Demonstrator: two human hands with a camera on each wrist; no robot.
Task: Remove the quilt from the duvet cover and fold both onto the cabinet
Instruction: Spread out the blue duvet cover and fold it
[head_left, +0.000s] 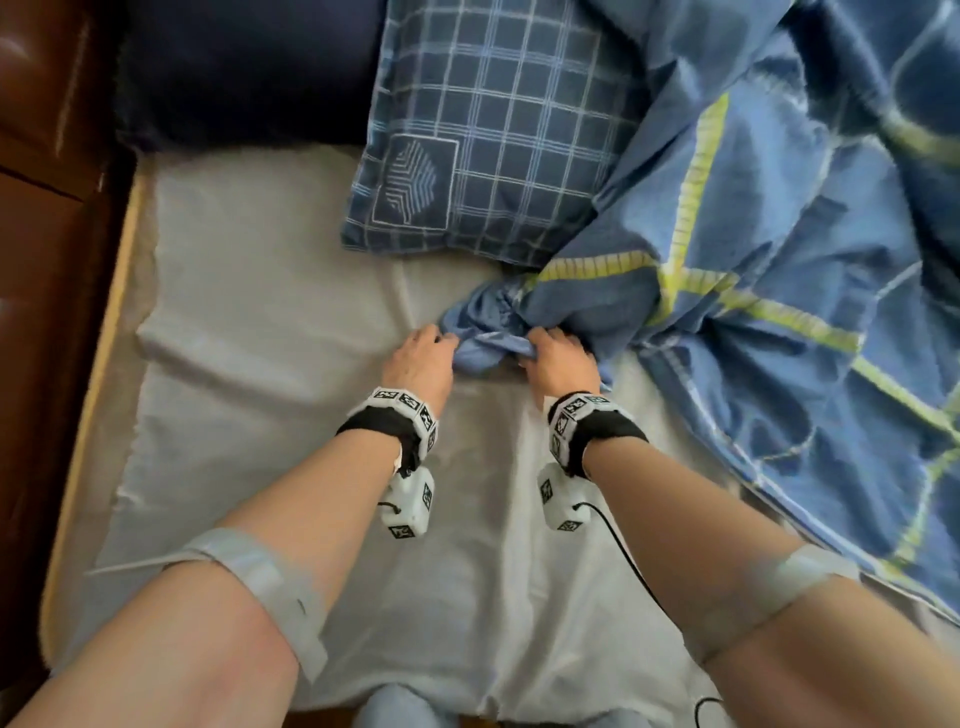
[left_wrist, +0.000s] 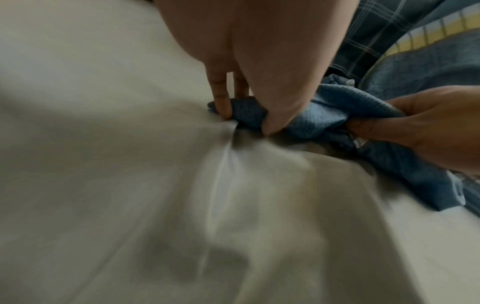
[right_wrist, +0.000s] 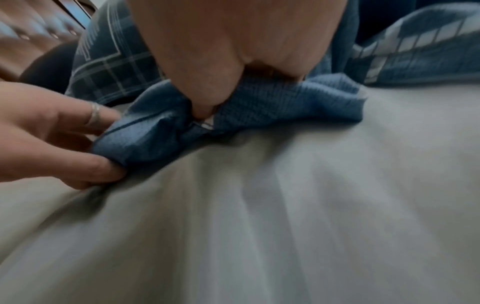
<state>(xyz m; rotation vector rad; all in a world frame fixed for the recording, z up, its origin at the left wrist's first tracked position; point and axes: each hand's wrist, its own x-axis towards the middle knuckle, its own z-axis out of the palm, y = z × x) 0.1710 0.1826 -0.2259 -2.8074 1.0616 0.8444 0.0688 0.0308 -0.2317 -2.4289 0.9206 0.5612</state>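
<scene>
A blue duvet cover with yellow-green stripes lies rumpled over the right half of the bed. Its bunched plain-blue corner rests on the white sheet in the middle. My left hand pinches the left end of that bunch between thumb and fingers. My right hand grips the right end, thumb pressed into the fold. In the right wrist view the left hand wears a ring and a bit of white shows at the fold. The quilt itself is hidden inside the cover.
A dark blue checked pillow lies just beyond the hands, a darker navy one to its left. White sheet covers the near bed. Brown wooden furniture borders the left side.
</scene>
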